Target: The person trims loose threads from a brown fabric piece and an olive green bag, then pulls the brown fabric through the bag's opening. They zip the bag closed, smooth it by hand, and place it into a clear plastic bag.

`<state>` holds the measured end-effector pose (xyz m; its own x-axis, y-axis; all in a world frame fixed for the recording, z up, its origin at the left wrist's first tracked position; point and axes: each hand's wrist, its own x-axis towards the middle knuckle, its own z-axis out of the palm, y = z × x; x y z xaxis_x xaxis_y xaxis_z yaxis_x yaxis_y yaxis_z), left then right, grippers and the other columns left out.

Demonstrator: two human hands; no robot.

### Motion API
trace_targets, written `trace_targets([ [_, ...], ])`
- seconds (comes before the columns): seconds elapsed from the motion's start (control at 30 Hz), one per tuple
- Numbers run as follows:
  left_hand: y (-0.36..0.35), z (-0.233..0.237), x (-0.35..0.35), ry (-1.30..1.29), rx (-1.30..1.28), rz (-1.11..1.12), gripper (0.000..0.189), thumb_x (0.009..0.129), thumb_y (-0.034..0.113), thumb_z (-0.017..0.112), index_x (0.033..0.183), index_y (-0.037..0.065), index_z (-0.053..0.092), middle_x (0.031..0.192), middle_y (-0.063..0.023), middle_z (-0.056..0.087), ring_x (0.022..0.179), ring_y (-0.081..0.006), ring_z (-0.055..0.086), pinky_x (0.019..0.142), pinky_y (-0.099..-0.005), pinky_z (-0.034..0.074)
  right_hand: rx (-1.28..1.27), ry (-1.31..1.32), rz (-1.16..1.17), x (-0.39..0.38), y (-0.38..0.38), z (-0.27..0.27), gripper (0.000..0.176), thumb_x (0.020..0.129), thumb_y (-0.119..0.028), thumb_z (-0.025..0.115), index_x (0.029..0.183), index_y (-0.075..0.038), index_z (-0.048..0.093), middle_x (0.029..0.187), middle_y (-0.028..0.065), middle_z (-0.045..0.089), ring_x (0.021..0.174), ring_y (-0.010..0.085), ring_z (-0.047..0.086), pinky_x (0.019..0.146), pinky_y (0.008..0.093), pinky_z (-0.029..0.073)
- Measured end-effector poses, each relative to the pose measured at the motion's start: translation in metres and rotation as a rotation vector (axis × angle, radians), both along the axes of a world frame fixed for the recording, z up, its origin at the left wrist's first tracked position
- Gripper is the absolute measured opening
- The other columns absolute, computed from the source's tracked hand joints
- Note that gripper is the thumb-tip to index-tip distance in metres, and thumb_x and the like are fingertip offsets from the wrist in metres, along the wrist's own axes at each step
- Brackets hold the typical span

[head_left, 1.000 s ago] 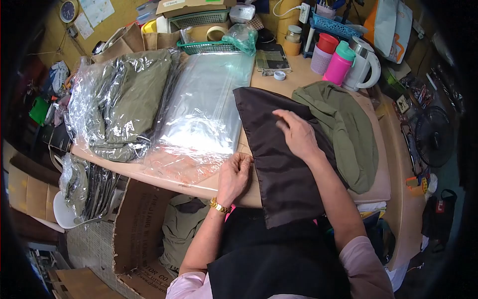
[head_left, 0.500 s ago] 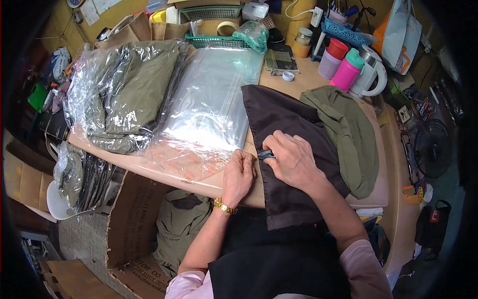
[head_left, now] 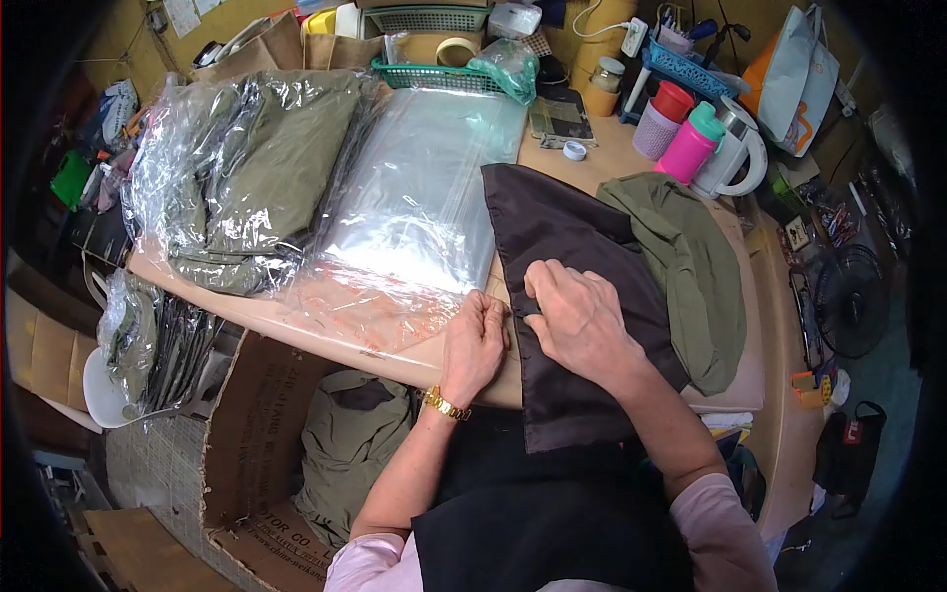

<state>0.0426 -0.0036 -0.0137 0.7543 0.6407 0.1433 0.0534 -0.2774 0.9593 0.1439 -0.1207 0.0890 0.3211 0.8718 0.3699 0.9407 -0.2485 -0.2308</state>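
A dark brown cloth [head_left: 577, 232], joined to or lying against an olive green garment [head_left: 691, 266], is spread over the table edge. My right hand [head_left: 582, 316] is curled above the brown cloth near its left edge. The thread snips seen in it a moment ago are hidden by the fingers now. Beside that edge, my left hand [head_left: 475, 340] is closed in a pinch, with a gold watch [head_left: 447, 404] on its wrist. What lies between its fingertips is too small to make out.
Clear plastic bags [head_left: 419, 187] lie left of the cloth, beside bagged olive garments [head_left: 266, 168]. Below stands a cardboard box [head_left: 242, 464] with olive cloth inside. A pink bottle [head_left: 688, 153], a kettle [head_left: 735, 148] and a green basket [head_left: 434, 77] stand at the back.
My right hand has turned slightly, and the dark snips that stuck out of its fingers no longer show. The left hand stays nearly in place. The view has shifted a little.
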Motion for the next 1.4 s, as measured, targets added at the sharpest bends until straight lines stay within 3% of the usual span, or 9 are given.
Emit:
trace_targets([
  [0.13,-0.001,0.003,-0.002,-0.031,-0.077,-0.022,0.018,0.101,0.013,0.051,0.089,-0.001,0.054,0.063,-0.0111,0.058,0.056,-0.0199,0.059,0.057,-0.035,0.047,-0.028,-0.018,0.017,0.002,0.002,-0.008,0.036,0.07,-0.004,0.078,0.094,-0.007,0.05,0.085,0.0081,0.057,0.078,0.0293,0.062,0.068,0.0405,0.044],
  [0.2,0.0,-0.001,-0.002,-0.054,-0.096,-0.027,0.021,0.104,0.017,0.052,0.089,0.002,0.054,0.064,-0.001,0.055,0.056,-0.009,0.052,0.055,-0.0272,0.044,-0.006,-0.037,0.022,0.001,0.002,-0.005,0.032,0.071,-0.003,0.074,0.092,-0.006,0.05,0.083,0.0088,0.057,0.076,0.0286,0.062,0.067,0.0396,0.045],
  [0.33,0.001,-0.01,0.0,-0.062,-0.027,-0.011,0.021,0.104,0.017,0.053,0.088,0.002,0.053,0.065,-0.0008,0.055,0.056,-0.0084,0.051,0.054,-0.0265,0.044,0.001,-0.051,-0.021,-0.002,0.003,0.002,0.035,0.069,-0.003,0.077,0.093,-0.007,0.05,0.084,0.0075,0.057,0.077,0.0287,0.062,0.068,0.0406,0.044],
  [0.43,0.001,-0.009,0.001,-0.052,-0.056,-0.005,0.019,0.1,0.013,0.051,0.088,-0.001,0.054,0.064,-0.0142,0.059,0.059,-0.025,0.06,0.06,-0.0385,0.048,0.02,-0.032,0.012,0.002,0.009,-0.007,0.035,0.07,-0.004,0.077,0.092,-0.007,0.05,0.084,0.008,0.057,0.077,0.0297,0.062,0.068,0.0412,0.045],
  [0.73,0.003,-0.005,-0.002,-0.078,-0.103,-0.019,0.017,0.099,0.013,0.052,0.088,0.0,0.054,0.065,-0.0116,0.059,0.057,-0.0198,0.06,0.057,-0.0352,0.048,-0.038,-0.013,-0.024,-0.004,0.002,0.002,0.036,0.069,-0.003,0.077,0.092,-0.007,0.05,0.083,0.0088,0.057,0.076,0.0312,0.062,0.068,0.042,0.045],
  [0.93,0.005,-0.014,-0.001,-0.104,-0.028,-0.033,0.019,0.104,0.016,0.05,0.09,0.003,0.053,0.068,0.0001,0.055,0.059,-0.0067,0.051,0.055,-0.0243,0.043,-0.063,-0.007,-0.002,-0.005,0.005,-0.013,0.037,0.069,-0.003,0.077,0.093,-0.006,0.049,0.084,0.0089,0.056,0.077,0.031,0.062,0.068,0.0425,0.045],
  [1.17,0.007,-0.009,-0.002,-0.276,-0.539,-0.135,0.017,0.106,0.017,0.05,0.095,0.005,0.051,0.066,0.0034,0.05,0.055,-0.0026,0.043,0.05,-0.0198,0.035,-0.086,-0.039,-0.043,-0.01,-0.004,0.008,0.03,0.075,-0.006,0.072,0.097,-0.005,0.052,0.09,0.0122,0.057,0.078,0.0304,0.064,0.069,0.0429,0.049],
  [1.27,0.006,-0.011,-0.002,-0.322,-0.559,-0.14,0.016,0.106,0.018,0.05,0.096,0.006,0.051,0.066,0.005,0.048,0.054,-0.0018,0.04,0.049,-0.019,0.033,0.04,0.266,-0.16,0.011,0.005,-0.014,0.04,0.083,-0.027,0.076,0.112,-0.009,0.055,0.105,0.012,0.06,0.095,0.0366,0.065,0.079,0.0461,0.052],
  [1.4,0.012,-0.008,-0.015,-0.27,-0.517,-0.121,0.013,0.105,0.015,0.051,0.098,0.005,0.051,0.069,0.0056,0.048,0.056,-0.0014,0.04,0.05,-0.0194,0.034,0.141,0.179,-0.36,0.064,0.004,-0.083,0.039,0.087,-0.033,0.073,0.112,-0.009,0.056,0.106,0.0135,0.06,0.095,0.0369,0.065,0.079,0.0466,0.051],
])
